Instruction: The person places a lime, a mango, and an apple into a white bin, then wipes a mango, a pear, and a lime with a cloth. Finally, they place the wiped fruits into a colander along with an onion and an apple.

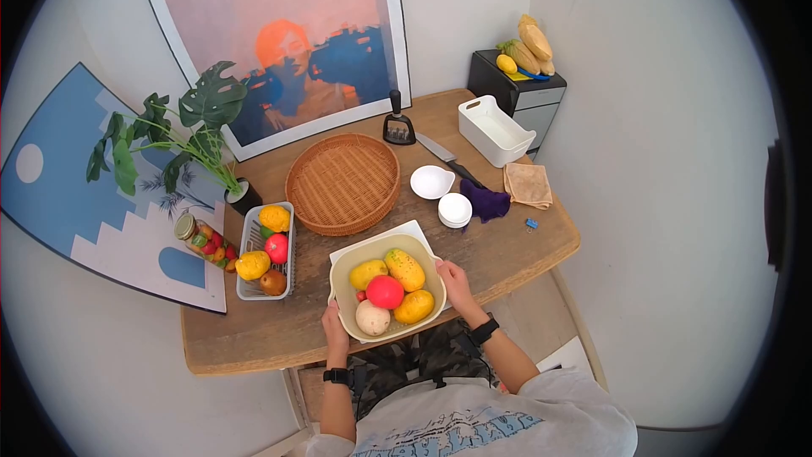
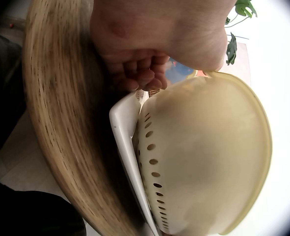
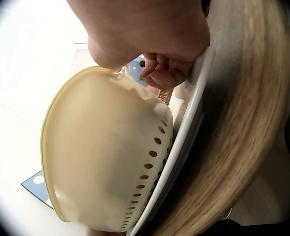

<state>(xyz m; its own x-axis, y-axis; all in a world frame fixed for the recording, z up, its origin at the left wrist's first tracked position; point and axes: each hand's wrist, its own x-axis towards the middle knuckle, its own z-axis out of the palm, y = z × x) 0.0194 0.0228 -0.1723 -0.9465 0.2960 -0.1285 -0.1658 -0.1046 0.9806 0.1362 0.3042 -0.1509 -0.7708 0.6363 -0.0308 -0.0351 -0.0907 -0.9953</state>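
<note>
Both hands grip a cream colander (image 1: 338,275) by opposite sides, near the table's front edge. My left hand (image 1: 336,332) is at its left rim, my right hand (image 1: 457,283) at its right rim; in the wrist views their fingers curl beneath it. Inside lie a red fruit (image 1: 385,292), yellow mango-like fruits (image 1: 406,269), a pale round fruit (image 1: 373,318) and a tiny red one. Below the colander is a white tray (image 2: 121,118). A row of holes lines the lower wall of the colander (image 3: 100,147), which appears tilted against the tray in both wrist views.
A grey basket of fruit (image 1: 292,241) and a jar (image 1: 203,241) stand left. Behind are a wicker tray (image 1: 342,182), a masher (image 1: 398,127) and a knife (image 1: 436,148). White bowls (image 1: 432,181), a purple cloth (image 1: 486,200), a tan cloth (image 1: 528,184) and a white bin (image 1: 495,135) lie right.
</note>
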